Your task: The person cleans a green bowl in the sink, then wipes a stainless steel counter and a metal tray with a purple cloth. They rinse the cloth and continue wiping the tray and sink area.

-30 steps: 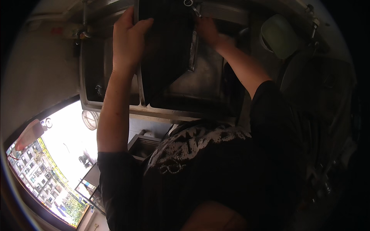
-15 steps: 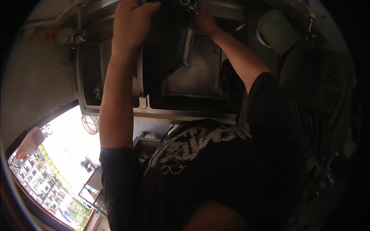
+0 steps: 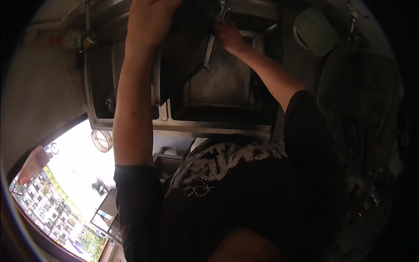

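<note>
A large dark, flat panel with a metal rim (image 3: 211,50) is held tilted over a two-basin metal sink (image 3: 209,128). My left hand (image 3: 150,22) is closed at the panel's upper left, its fingertips partly cut off by the picture's top edge. From the right, my right hand (image 3: 231,39) reaches in with fingers apart, the tips at the panel's right edge. Whether those tips press on it is too dark to tell. Just above them is a shiny metal fitting (image 3: 224,6), perhaps part of a tap.
A pale green, rounded basin (image 3: 316,32) stands right of the sink. Wall pipes with valves (image 3: 87,39) rise at the far left. A bright window (image 3: 65,187) lies at the lower left, a round metal rack (image 3: 101,140) beside it. The right side is very dark.
My right hand has come down and left from the metal fitting to the panel's right edge. The panel has shifted slightly up and left; my left hand stays on it.
</note>
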Demonstrator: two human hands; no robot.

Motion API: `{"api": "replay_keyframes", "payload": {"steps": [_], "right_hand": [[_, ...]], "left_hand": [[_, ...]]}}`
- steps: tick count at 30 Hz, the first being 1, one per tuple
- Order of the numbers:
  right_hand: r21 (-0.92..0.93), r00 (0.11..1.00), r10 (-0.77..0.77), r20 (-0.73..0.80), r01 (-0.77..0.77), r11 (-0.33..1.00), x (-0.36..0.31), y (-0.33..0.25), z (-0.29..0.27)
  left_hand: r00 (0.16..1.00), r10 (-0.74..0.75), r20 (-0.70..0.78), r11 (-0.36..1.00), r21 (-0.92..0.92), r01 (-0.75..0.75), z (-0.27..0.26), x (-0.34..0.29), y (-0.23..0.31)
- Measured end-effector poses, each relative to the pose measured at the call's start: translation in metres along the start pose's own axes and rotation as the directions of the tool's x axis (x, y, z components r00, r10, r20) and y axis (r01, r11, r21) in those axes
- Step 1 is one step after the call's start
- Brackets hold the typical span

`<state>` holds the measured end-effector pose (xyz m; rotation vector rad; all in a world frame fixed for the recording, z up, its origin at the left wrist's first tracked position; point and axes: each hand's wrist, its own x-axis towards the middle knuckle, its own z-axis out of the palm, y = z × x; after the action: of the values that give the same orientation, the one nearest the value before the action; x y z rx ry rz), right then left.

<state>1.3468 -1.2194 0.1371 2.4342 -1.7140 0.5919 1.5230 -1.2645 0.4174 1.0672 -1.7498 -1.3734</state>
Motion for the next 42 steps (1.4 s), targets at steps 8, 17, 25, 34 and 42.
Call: {"api": "replay_keyframes", "payload": {"steps": [8,17,25,34,42], "right_hand": [[0.259,0.981,-0.042,0.187,-0.008,0.966,-0.068,-0.082,0.009],[-0.284,0.989,0.133,-0.070,-0.148,0.947,0.044,0.037,0.001],[0.148,0.869,0.490,-0.077,-0.476,0.867,0.068,0.032,0.007],[0.330,0.870,0.493,-0.014,-0.461,0.824,0.099,0.026,0.015],[0.091,0.991,0.131,0.037,-0.134,0.987,0.095,-0.071,0.007]], "left_hand": [[0.996,0.009,-0.083,0.983,0.185,0.007,0.001,0.000,-0.005],[0.976,0.036,-0.213,0.994,0.107,-0.013,-0.030,-0.019,-0.045],[0.821,-0.337,-0.461,0.875,-0.475,0.092,-0.024,-0.106,-0.129],[0.732,-0.648,-0.211,0.482,-0.858,0.179,0.038,-0.166,-0.186],[0.705,-0.708,0.035,0.140,-0.972,0.189,0.087,-0.163,-0.208]]}}
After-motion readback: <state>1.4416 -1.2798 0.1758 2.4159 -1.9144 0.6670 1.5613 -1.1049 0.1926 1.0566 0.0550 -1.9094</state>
